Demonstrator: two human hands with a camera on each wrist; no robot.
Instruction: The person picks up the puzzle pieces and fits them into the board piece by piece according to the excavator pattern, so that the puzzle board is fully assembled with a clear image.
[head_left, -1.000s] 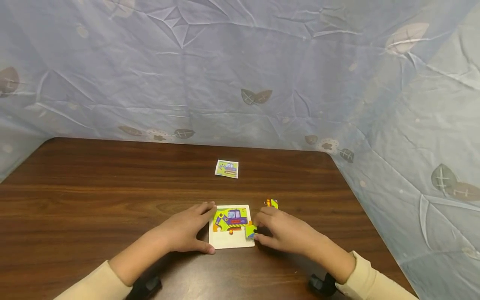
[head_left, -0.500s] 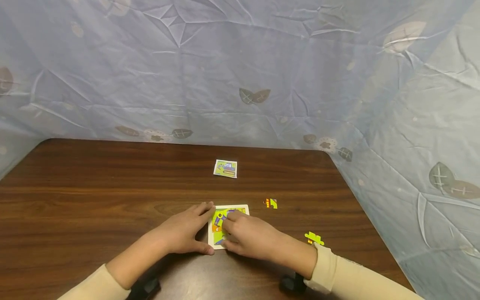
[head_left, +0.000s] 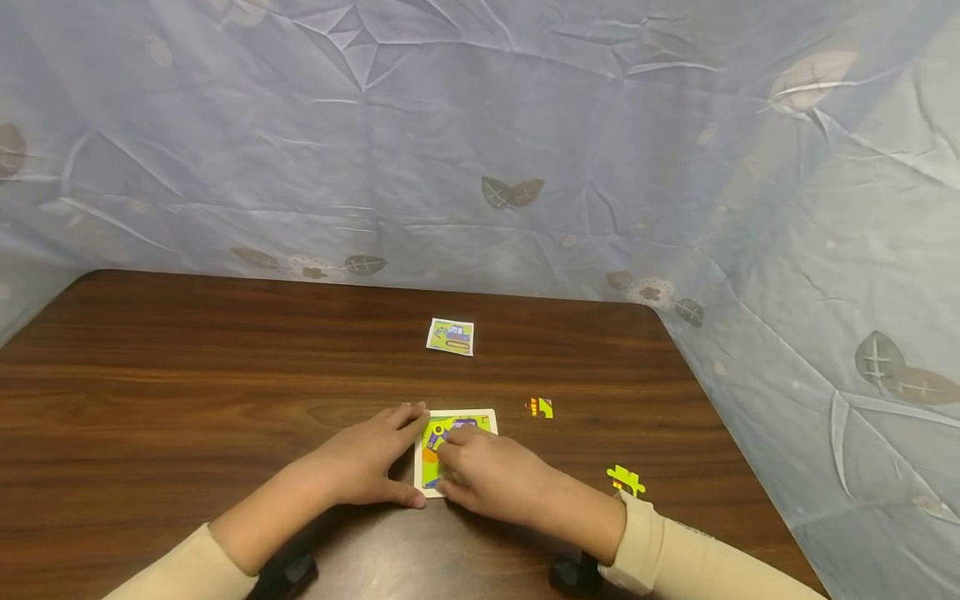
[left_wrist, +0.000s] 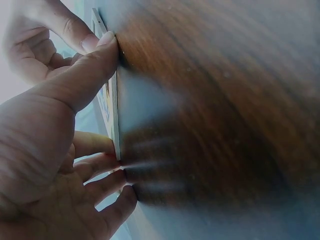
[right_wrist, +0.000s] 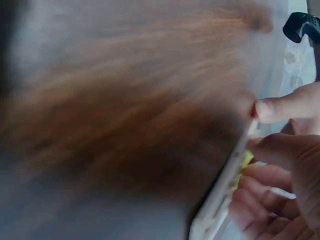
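A small white-framed jigsaw tray (head_left: 417, 475) lies on the table, its picture showing part of a purple digger on lime green. My left hand (head_left: 367, 460) holds the tray's left side, thumb at the near corner and fingertips at the far one. Over the lower part of the tray, my right hand (head_left: 495, 477) pinches a jigsaw piece; in the right wrist view a yellow-green edge of this puzzle piece (right_wrist: 247, 159) shows between thumb and fingers. The hand covers most of the tray's right half. Both thumbs come close together at the near rim in the left wrist view.
A loose red-and-green puzzle piece (head_left: 540, 407) lies beyond the tray to the right. Another lime puzzle piece (head_left: 626, 479) sits by the right cuff. Farther back is a printed digger card (head_left: 451, 337). A patterned curtain (head_left: 420, 150) stands behind the brown table (head_left: 225, 350).
My right hand has moved left from the tray's right edge onto its lower left part with the puzzle piece, uncovering the lime piece by the cuff. My left hand stays put.
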